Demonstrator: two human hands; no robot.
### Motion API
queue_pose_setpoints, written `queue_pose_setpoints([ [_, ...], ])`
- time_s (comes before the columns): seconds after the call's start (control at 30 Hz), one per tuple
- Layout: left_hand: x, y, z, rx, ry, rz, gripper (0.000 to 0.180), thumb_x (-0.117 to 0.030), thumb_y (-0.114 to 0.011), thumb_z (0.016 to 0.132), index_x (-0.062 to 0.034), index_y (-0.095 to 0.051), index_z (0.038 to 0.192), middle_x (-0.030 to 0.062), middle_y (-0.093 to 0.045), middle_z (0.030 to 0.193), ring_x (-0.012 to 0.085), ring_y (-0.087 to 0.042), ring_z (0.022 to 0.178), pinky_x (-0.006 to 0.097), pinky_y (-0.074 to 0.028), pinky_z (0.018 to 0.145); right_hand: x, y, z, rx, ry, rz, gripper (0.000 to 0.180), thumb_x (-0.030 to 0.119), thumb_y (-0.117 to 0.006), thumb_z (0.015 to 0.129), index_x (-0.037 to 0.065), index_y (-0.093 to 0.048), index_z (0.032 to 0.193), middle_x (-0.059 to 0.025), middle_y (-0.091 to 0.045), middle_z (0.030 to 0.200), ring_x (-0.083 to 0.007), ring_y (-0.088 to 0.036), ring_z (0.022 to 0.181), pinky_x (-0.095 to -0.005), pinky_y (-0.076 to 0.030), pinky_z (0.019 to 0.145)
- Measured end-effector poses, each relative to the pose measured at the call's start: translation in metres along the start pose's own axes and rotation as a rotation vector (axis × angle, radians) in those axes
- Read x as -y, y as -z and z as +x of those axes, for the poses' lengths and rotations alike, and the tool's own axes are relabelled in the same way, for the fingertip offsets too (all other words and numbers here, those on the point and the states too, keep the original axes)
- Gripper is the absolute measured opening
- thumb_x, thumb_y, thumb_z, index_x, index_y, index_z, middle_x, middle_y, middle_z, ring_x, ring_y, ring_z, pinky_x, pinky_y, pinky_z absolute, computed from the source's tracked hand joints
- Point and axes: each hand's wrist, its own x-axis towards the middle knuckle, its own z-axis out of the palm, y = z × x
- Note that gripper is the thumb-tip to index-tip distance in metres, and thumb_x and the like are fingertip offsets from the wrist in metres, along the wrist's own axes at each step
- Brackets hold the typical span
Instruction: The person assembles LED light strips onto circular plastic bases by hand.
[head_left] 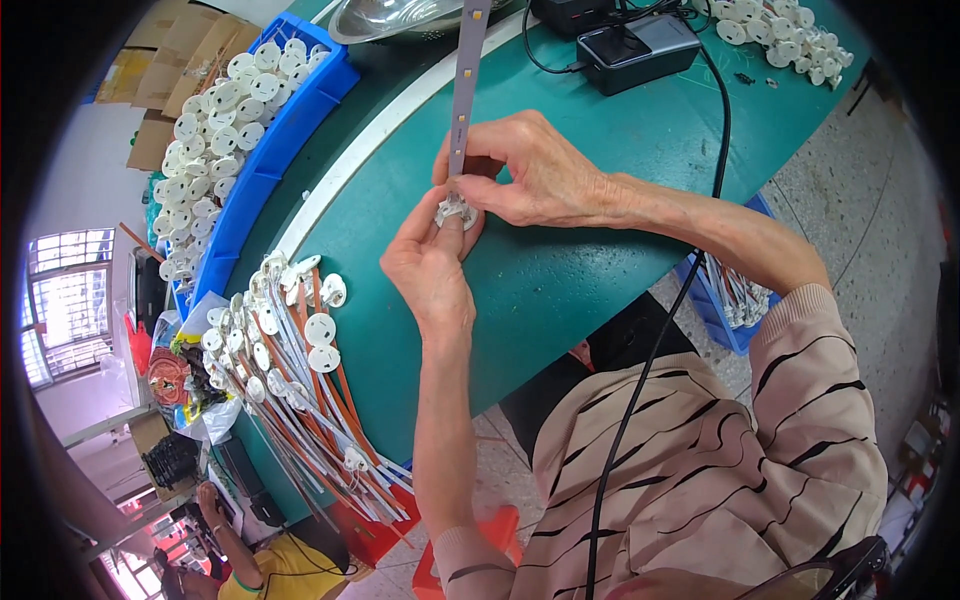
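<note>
My left hand (436,278) is closed around a small white round end cap (458,212), with the thumb pressed against it. Pinched in the fingers of my right hand (540,172) is the lower end of a narrow LED strip (466,85), which points away from me with small yellow LEDs along its face. The strip's end meets the cap between my two hands; whether it sits inside the cap is hidden by my fingers. Both hands are just above the green table (545,275).
A blue bin (262,165) heaped with white round caps stands at the left. Below it lies a bundle of capped strips (310,400). Far right are a black box with cable (638,55) and loose caps (780,35). A black cable (722,130) crosses my right forearm. A metal bowl (390,18) sits far off.
</note>
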Motion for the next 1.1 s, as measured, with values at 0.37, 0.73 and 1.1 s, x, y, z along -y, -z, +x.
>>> queue_pose_setpoints([
  [0.37, -0.0001, -0.0008, -0.0002, -0.007, 0.001, 0.008, 0.030, 0.011, -0.048, 0.084, 0.0145, -0.049, 0.114, 0.0192, -0.058, 0.102, 0.0240, -0.062, 0.089, 0.034, -0.056, 0.080, -0.0035, -0.0010, 0.0003, 0.017, -0.002, 0.014, 0.013, 0.003, -0.055, 0.074, -0.004, -0.060, 0.084, -0.0125, -0.063, 0.073, -0.0214, -0.063, 0.066, -0.0310, -0.052, 0.063],
  [0.73, -0.0010, -0.0010, 0.0001, 0.002, -0.008, 0.009, 0.030, 0.011, -0.047, 0.084, 0.0146, -0.049, 0.113, 0.0188, -0.058, 0.101, 0.0241, -0.062, 0.089, 0.036, -0.055, 0.080, -0.0007, -0.0024, 0.0050, 0.059, 0.059, -0.081, 0.012, 0.004, -0.056, 0.074, -0.002, -0.061, 0.083, -0.0121, -0.062, 0.068, -0.0201, -0.061, 0.058, -0.0295, -0.049, 0.056],
  [1.1, -0.0022, -0.0020, 0.0000, -0.017, 0.008, 0.003, 0.031, 0.013, -0.048, 0.082, 0.0141, -0.051, 0.113, 0.0203, -0.059, 0.101, 0.0233, -0.062, 0.088, 0.034, -0.056, 0.078, -0.0017, -0.0011, 0.0071, 0.071, -0.005, -0.076, 0.012, 0.006, -0.057, 0.073, -0.001, -0.063, 0.082, -0.0127, -0.060, 0.062, -0.0178, -0.053, 0.050, -0.0299, -0.042, 0.048],
])
